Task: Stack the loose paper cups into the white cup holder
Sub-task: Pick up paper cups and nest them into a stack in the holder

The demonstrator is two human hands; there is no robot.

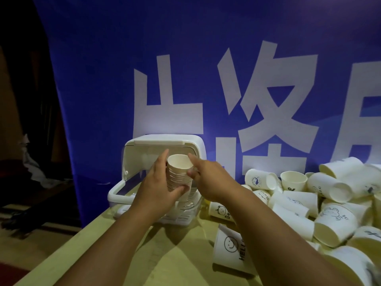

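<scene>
A tall stack of nested paper cups [179, 172] stands upright in the white cup holder [132, 162], whose lid is swung up at the back. My left hand [159, 184] wraps the stack from the left, thumb across its lower front. My right hand [208, 180] touches the top cup's rim from the right with thumb and forefinger. A big pile of loose paper cups [309, 203] with small printed drawings lies on the table's right side.
The wooden table [175, 261] has its left edge running diagonally, with dark floor beyond it. A blue banner with large white characters [247, 89] hangs close behind the holder. A smiley-face cup [228, 248] lies near my right forearm.
</scene>
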